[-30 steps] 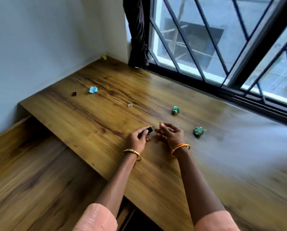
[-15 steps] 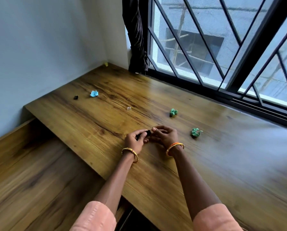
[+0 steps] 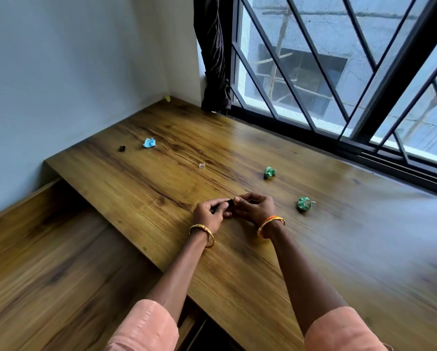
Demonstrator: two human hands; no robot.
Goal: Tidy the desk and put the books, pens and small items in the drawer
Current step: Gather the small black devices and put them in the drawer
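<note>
Against the frame a second ago, the two hands have closed together: the right hand (image 3: pixel 256 207) then sat just apart from the small black thing (image 3: pixel 229 204), and now its fingertips meet the thing's right end. The view has also shifted slightly, so the hands sit a little lower and further left on the desk (image 3: pixel 161 188).

The left hand (image 3: pixel 208 214) has its grip curled round the black thing, which pokes out toward the right hand. The right hand's grip pinches that exposed end between thumb and fingers. Its long axis runs roughly left to right, slightly up toward the right; most of it is hidden in the left hand, so what it is cannot be told. It is held just above the desk, at the middle.

No writing or brand can be read on it.

Elsewhere on the desk lie two green paper balls (image 3: pixel 270 172) (image 3: pixel 305 204), a blue paper scrap (image 3: pixel 149 142), a small black piece (image 3: pixel 122 148) near the wall and a tiny clear piece (image 3: pixel 201 165).
</note>
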